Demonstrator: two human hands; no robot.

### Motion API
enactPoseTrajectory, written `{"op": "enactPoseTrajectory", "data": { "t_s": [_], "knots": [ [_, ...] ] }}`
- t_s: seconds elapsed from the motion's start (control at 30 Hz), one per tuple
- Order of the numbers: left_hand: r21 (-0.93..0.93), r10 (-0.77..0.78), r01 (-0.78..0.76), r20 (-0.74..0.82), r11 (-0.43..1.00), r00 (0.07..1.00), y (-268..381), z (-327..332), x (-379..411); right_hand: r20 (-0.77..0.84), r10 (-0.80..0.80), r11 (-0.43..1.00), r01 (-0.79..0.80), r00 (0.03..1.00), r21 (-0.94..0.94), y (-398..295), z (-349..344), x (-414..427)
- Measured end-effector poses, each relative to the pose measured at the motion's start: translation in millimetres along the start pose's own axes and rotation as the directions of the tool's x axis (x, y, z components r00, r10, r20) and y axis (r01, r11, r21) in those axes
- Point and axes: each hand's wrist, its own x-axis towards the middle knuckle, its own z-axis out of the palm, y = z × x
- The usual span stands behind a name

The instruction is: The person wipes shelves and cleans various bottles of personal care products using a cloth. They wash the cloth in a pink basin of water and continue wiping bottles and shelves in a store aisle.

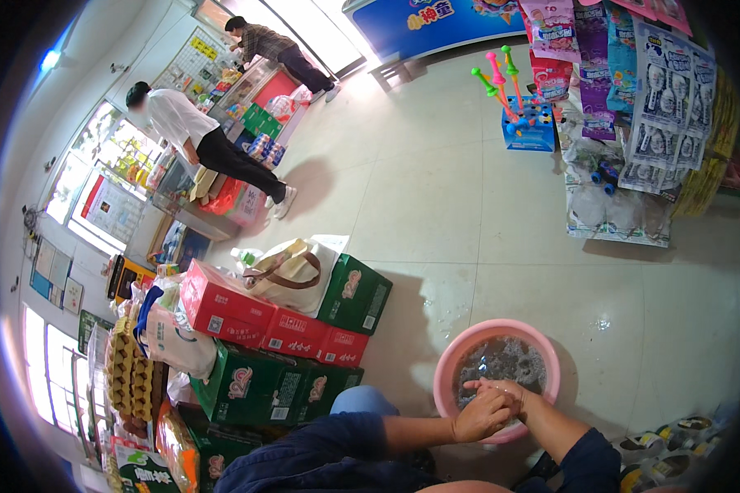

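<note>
A pink plastic basin [443, 363] of cloudy, sudsy water stands on the tiled floor before me. Over its near part my two wet hands touch each other. My left hand [484, 418] comes in from the left with curled fingers, clasped on the palm and wrist side of my right hand [499, 392]. The right hand reaches in from the right, its fingers stretched to the left above the water and no object in them. Part of its palm is hidden by the left hand.
Green cartons [253, 382] and red cartons [228, 308] are stacked at left, with cloth bags [290, 277] on top. Packs of bottles [666, 456] stand at lower right, hanging snack packets [653, 117] at upper right. Two people stand at counters, upper left. Wet spots mark the floor.
</note>
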Motion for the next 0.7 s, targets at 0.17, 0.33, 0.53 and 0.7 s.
{"op": "enactPoseTrajectory", "data": {
  "t_s": [0.17,0.33,0.53,0.7],
  "knots": [
    [0.032,0.113,-0.12,0.173,0.992,0.978,2,-3,-10,-0.107,0.128,0.983,-0.14,0.986,-0.118,2,12,2],
    [0.047,0.245,-0.271,0.301,0.961,0.922,6,-7,-2,-0.323,0.152,0.915,-0.257,0.934,-0.312,8,20,11],
    [0.088,0.344,-0.435,0.479,0.896,0.807,6,10,-11,-0.425,0.147,0.688,-0.401,0.893,-0.605,-2,43,0],
    [0.137,0.404,-0.506,0.443,0.852,0.8,-1,33,-17,-0.378,0.101,0.556,-0.367,0.92,-0.745,-1,43,1]
  ]
}}
